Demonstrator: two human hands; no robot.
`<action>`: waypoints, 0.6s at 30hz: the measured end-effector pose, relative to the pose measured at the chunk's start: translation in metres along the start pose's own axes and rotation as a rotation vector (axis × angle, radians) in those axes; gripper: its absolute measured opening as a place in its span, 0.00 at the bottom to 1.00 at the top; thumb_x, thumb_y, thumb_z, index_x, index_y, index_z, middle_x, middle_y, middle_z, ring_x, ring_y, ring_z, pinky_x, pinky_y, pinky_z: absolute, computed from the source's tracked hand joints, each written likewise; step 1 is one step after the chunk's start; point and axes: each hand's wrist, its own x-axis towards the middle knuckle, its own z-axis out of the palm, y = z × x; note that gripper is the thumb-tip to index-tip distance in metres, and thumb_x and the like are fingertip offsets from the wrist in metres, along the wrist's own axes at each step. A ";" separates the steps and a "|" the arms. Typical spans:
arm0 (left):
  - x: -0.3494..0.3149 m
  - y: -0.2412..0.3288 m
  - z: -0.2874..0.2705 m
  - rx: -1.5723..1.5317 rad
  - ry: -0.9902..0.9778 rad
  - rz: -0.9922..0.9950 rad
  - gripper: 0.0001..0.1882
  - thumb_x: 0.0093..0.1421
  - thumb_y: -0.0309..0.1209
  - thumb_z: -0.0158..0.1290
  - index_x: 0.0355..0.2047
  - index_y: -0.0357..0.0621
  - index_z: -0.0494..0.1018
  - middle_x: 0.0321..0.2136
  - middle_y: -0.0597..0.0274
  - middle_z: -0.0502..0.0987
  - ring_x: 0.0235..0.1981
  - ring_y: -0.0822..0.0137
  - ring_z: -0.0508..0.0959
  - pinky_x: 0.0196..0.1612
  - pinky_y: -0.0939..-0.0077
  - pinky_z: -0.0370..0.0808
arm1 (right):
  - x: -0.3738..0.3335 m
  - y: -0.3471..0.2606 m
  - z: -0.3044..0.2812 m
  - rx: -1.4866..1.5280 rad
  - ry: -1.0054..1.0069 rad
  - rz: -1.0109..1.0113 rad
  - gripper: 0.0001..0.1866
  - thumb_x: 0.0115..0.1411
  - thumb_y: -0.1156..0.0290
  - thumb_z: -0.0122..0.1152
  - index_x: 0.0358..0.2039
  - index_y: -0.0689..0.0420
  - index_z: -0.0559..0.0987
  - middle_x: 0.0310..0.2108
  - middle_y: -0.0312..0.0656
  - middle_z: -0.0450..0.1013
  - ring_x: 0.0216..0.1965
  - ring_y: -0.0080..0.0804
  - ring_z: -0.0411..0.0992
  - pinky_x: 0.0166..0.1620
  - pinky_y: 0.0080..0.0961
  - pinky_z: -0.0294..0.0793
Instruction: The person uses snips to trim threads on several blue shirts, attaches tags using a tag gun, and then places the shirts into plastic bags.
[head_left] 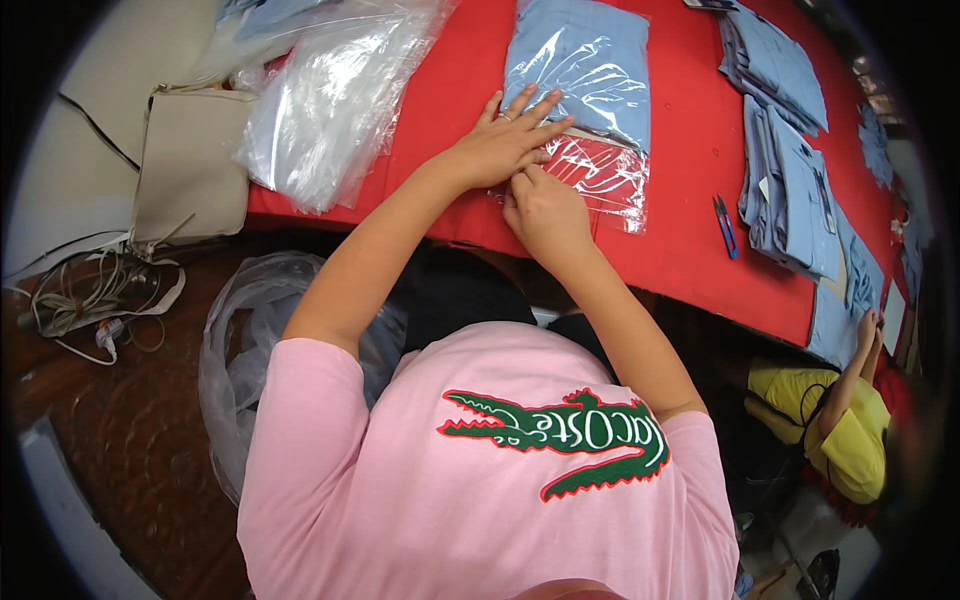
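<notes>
At one o'clock in the view, a folded light-blue fabric garment point(590, 50) in a clear plastic bag point(622, 190) lies on the red-topped desk point(690, 140). The left hand point(503, 143) spreads flat over the bag's eight-o'clock edge; the right hand point(552, 212), fingers curled, meets seven o'clock, its grip unclear.

Bright glare streaks the clear garment bag point(592, 100), while the bowed fisheye edges fade to black.

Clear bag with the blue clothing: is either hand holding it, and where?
The right hand seems to pinch the clear bag at its near left edge, contact partly hidden; the left hand lies spread on it, not gripping.
</notes>
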 end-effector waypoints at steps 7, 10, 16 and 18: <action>0.000 0.009 -0.007 -0.026 -0.033 -0.032 0.36 0.76 0.46 0.50 0.81 0.74 0.53 0.84 0.67 0.39 0.84 0.52 0.39 0.81 0.38 0.36 | -0.058 -0.041 -0.049 0.901 -0.587 -0.165 0.11 0.64 0.68 0.69 0.28 0.60 0.80 0.29 0.46 0.75 0.31 0.43 0.77 0.37 0.39 0.77; -0.001 0.005 -0.010 -0.119 0.024 0.005 0.33 0.74 0.45 0.54 0.78 0.70 0.62 0.84 0.65 0.45 0.84 0.52 0.40 0.81 0.39 0.36 | -0.076 -0.011 -0.070 0.861 -0.697 0.164 0.18 0.64 0.63 0.74 0.25 0.62 0.80 0.26 0.45 0.74 0.30 0.38 0.75 0.37 0.33 0.74; -0.046 0.029 -0.030 -0.359 0.186 -0.089 0.26 0.70 0.43 0.60 0.67 0.55 0.77 0.80 0.59 0.59 0.82 0.51 0.50 0.82 0.43 0.39 | -0.077 0.073 -0.122 0.152 0.150 0.245 0.12 0.57 0.80 0.73 0.42 0.56 0.84 0.48 0.42 0.81 0.45 0.40 0.80 0.46 0.34 0.81; -0.061 0.039 -0.032 -0.412 0.153 -0.093 0.27 0.68 0.41 0.62 0.66 0.53 0.77 0.78 0.59 0.61 0.81 0.51 0.54 0.81 0.44 0.43 | -0.078 0.099 -0.131 -0.034 0.135 0.139 0.16 0.57 0.80 0.72 0.47 0.53 0.85 0.56 0.41 0.80 0.52 0.43 0.80 0.50 0.37 0.82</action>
